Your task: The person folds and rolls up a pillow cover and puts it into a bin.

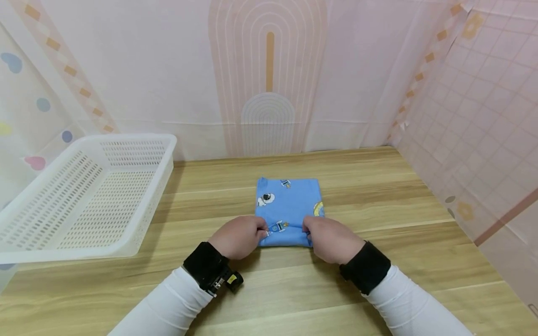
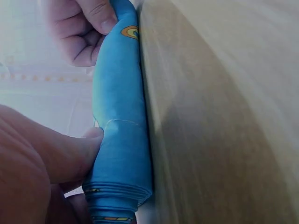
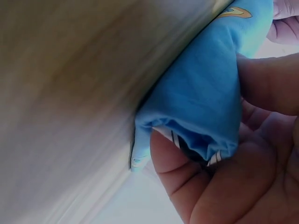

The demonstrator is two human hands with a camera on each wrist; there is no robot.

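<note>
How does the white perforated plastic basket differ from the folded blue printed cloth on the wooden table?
The white perforated plastic basket is rigid and holed; the folded blue printed cloth is soft, with cartoon prints. The basket is far larger than the cloth. The basket sits untouched at the table's left, while the cloth's near edge is pinched by the left hand and the right hand. Both rest on the wooden table.

Two bare hands, the left hand (image 1: 238,236) and right hand (image 1: 332,241), emerge from long white sleeves. Each wrist wears a wide black band; the left carries a small yellow-marked fitting, possibly a clip.
</note>
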